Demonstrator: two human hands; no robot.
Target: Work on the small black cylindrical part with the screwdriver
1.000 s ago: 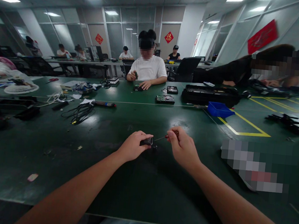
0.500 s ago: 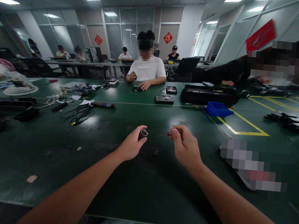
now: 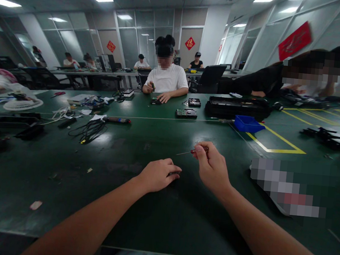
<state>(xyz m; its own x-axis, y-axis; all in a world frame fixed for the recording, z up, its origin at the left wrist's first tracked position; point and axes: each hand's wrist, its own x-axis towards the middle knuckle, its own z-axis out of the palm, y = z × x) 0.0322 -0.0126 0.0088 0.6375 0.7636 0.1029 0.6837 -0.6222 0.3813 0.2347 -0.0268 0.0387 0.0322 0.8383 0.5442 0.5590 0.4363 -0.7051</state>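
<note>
My left hand (image 3: pixel 158 174) rests knuckles-up on the green table (image 3: pixel 137 212), fingers curled down over a small dark part that is almost hidden beneath them. My right hand (image 3: pixel 211 165) hovers just to its right, pinching a thin screwdriver (image 3: pixel 192 151) with a dark red handle, its metal tip pointing left above the table. The two hands are close but apart.
A blue tray (image 3: pixel 248 124), a long black case (image 3: pixel 235 107) and circuit boards (image 3: pixel 187 113) lie farther back. Black cables (image 3: pixel 88 129) and tools sit at the left. A person in a white shirt (image 3: pixel 168 79) works opposite; another leans on the table at far right.
My left hand, which held a small black cylinder up between its fingers, has come down onto the table and closed over it. My right hand with the screwdriver has stayed almost still.
</note>
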